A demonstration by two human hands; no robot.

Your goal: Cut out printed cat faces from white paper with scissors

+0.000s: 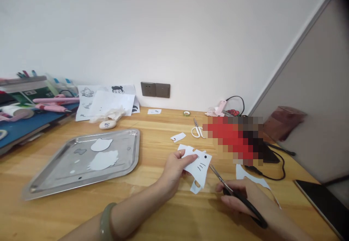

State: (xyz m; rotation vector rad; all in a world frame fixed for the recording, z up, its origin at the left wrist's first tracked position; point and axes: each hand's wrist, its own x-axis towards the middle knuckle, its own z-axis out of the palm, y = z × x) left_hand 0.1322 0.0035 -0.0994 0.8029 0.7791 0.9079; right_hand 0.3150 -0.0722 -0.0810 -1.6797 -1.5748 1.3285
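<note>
My left hand [176, 168] pinches a white paper cutout [198, 166] printed with a cat face, held just above the wooden table [152, 204]. My right hand [240, 195] grips black-handled scissors [231, 192], whose blades point up-left and touch the cutout's lower right edge. A green bangle [105, 221] sits on my left wrist. A paper offcut [247, 175] lies under my right hand.
A steel tray [49, 177] with white paper cutouts [103, 160] sits at left. White-handled scissors [196, 130], small paper scraps [178, 137], a tape roll [187, 113], printed sheets [109, 103], a dark tablet [324, 204], a black cable [275, 161] and a pixelated red patch [234, 139] are around.
</note>
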